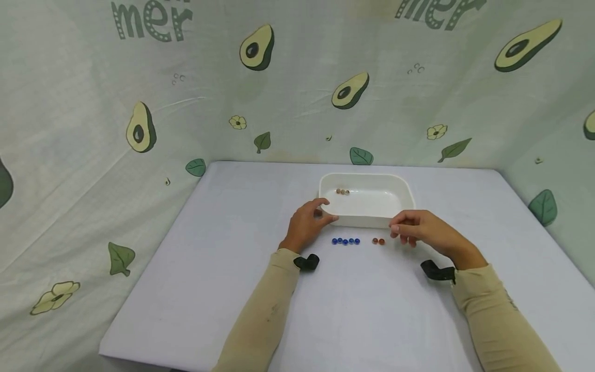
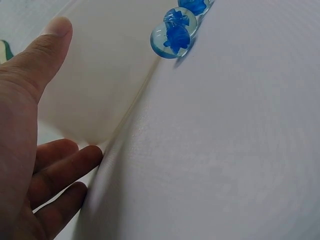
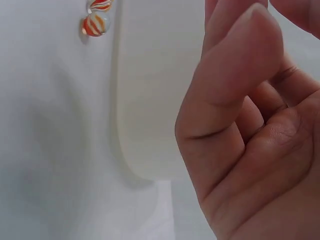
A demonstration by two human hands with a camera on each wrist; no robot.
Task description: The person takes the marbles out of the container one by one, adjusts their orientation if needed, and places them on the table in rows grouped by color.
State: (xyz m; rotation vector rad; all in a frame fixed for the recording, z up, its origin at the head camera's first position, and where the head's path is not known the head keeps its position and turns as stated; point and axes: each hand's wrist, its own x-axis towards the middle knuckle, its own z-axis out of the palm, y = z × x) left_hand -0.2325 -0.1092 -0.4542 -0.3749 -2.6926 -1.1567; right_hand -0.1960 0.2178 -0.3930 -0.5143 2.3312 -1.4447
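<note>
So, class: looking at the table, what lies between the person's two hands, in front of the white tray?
In the head view, a row of blue marbles and two orange marbles lie between the left hand and right hand.

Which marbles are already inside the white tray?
The brownish marbles, three in a row near the back left corner of the white tray. The blue marbles and the orange marbles lie on the table in front of it.

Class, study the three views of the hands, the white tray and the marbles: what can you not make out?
- Head view: the swirl pattern of the small brownish marbles in the white plastic tray, too small.
- Left wrist view: the row of blue glass marbles, cut off by the top edge.
- Right wrist view: the right hand fingertips, beyond the top edge; whether they pinch anything.
</note>
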